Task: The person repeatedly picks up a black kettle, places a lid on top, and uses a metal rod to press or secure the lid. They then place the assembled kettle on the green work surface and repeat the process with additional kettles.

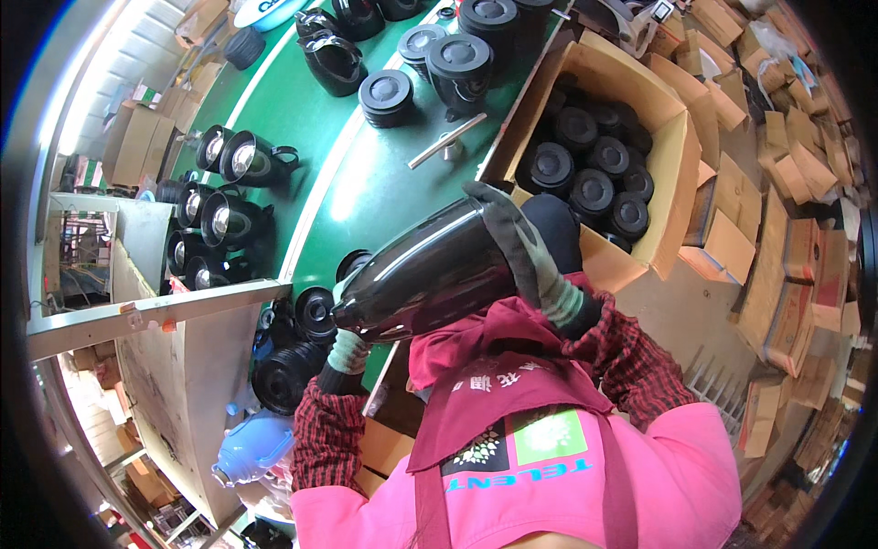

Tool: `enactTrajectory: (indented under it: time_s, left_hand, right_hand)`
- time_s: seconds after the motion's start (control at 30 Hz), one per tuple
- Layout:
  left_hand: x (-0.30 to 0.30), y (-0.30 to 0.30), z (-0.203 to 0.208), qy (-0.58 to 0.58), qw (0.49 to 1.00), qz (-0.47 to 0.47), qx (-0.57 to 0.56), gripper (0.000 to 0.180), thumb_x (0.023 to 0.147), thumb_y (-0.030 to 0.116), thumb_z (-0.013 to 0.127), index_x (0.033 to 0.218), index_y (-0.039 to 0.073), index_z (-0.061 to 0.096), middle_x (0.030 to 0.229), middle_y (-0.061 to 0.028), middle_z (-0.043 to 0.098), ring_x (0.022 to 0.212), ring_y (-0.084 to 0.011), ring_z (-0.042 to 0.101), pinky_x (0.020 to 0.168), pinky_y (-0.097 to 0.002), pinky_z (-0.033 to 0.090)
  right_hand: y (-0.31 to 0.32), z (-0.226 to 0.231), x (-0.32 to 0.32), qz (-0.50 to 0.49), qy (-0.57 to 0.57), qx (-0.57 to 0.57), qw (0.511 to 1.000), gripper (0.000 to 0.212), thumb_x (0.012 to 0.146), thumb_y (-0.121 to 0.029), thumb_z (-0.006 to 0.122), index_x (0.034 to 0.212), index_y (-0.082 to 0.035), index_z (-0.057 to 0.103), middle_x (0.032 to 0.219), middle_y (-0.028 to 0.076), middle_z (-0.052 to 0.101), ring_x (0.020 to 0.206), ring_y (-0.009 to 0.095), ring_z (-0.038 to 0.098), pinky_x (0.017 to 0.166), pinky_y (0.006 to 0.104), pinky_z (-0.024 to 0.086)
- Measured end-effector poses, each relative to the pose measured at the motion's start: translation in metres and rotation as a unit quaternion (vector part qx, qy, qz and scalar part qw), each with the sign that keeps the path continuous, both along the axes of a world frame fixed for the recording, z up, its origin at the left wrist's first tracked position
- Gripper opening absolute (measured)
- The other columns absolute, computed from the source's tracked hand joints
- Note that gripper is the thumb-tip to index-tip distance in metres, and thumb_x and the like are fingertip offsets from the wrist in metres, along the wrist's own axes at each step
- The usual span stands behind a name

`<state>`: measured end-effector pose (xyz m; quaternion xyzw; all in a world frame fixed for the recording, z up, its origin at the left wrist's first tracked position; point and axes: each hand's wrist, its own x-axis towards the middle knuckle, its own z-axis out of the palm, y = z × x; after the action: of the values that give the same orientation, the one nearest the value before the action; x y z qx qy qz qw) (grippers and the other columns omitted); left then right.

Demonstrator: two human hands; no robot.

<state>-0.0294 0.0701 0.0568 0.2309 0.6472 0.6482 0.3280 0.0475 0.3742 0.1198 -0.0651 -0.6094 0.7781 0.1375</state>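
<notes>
Right hand [523,245], gloved in grey and pale green: clamped over the broad end of a black jug [430,274], fingers reaching across its edge. Left hand [347,344], gloved likewise: closed at the narrow end, as far as shows; most of its fingers are hidden behind the jug.

Jug lies tilted between the two, across the front of the body, narrow end toward the person's left. Shell looks stiff and very glossy; I judge it slippery, the gloves a help. Bulky, probably moderate in weight; a lining, if it has one, could be fragile, but the inside is out of sight from here. Best hold, to my mind: one hand at each end, as now, since the smooth, swelling middle offers little to grip.

Pose: both elbows bent, checked sleeves [640,361] coming up either side of the chest, right forearm angled inward, left forearm nearly upright.

Beyond: green counter [380,188], a metal rod [445,142] on it, a round black lid [385,94] farther off. Jugs with silvery insides [242,160] stand to the left; on the right, an open carton [666,192] holds more lids [593,190].
</notes>
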Motion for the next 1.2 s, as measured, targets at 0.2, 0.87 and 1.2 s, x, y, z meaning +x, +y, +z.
enactTrajectory:
  time_s: [0.2, 0.87, 1.2]
  left_hand:
    - [0.006, 0.015, 0.029, 0.127, 0.986, 0.061, -0.092, 0.042, 0.084, 0.013, 0.071, 0.125, 0.003, 0.067, 0.117, -0.0110, 0.069, 0.104, -0.0237, 0.067, 0.095, -0.0329, 0.053]
    - [-0.017, -0.034, -0.016, -0.021, 0.986, 0.166, -0.017, 0.048, 0.088, 0.027, 0.071, 0.125, -0.003, 0.064, 0.119, -0.0111, 0.070, 0.106, -0.0233, 0.066, 0.097, -0.0351, 0.051]
    - [-0.038, -0.048, -0.013, 0.136, 0.985, 0.057, -0.086, 0.051, 0.089, 0.023, 0.071, 0.133, 0.002, 0.058, 0.121, -0.0115, 0.066, 0.103, -0.0278, 0.067, 0.093, -0.0387, 0.054]
  right_hand:
    - [-0.002, 0.050, 0.002, 0.042, 0.265, 0.301, 0.915, 0.060, 0.081, -0.031, 0.076, 0.135, -0.010, 0.060, 0.144, 0.021, 0.048, 0.132, 0.042, 0.045, 0.112, 0.0482, 0.035]
    - [0.000, 0.016, 0.003, 0.050, 0.097, -0.003, 0.994, 0.072, 0.102, -0.052, 0.050, 0.152, -0.002, 0.039, 0.153, 0.015, 0.041, 0.142, 0.026, 0.036, 0.118, 0.0425, 0.030]
    - [0.004, 0.010, 0.006, 0.106, 0.091, 0.046, 0.989, 0.059, 0.107, -0.030, 0.048, 0.157, -0.003, 0.030, 0.152, 0.015, 0.042, 0.140, 0.027, 0.042, 0.119, 0.0378, 0.030]
